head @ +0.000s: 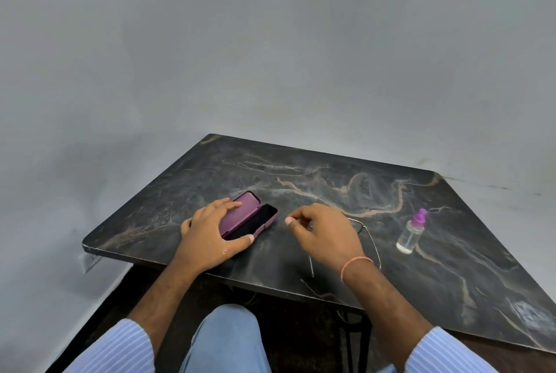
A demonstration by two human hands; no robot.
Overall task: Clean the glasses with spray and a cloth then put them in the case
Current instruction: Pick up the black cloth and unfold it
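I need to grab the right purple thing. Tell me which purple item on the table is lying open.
The glasses case under the left hand: its purple lid is folded back, showing a dark lining. The other purple item is the cap of the spray bottle, standing upright at the right.

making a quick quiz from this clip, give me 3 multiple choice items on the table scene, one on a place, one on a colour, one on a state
1. Where does the spray bottle stand?
A. To the right of the right hand, on the table
B. Inside the case
C. Under the left hand

2. What colour is the spray bottle's top?
A. Green
B. Purple
C. Orange

3. What state is the glasses case in?
A. Shut
B. Open, with the left hand resting on it
C. Lifted off the table

Answers: 1 A, the bottle stands alone on the table past the right hand. 2 B, its nozzle is purple above a clear body. 3 B, the lid is folded back and the dark lining shows.
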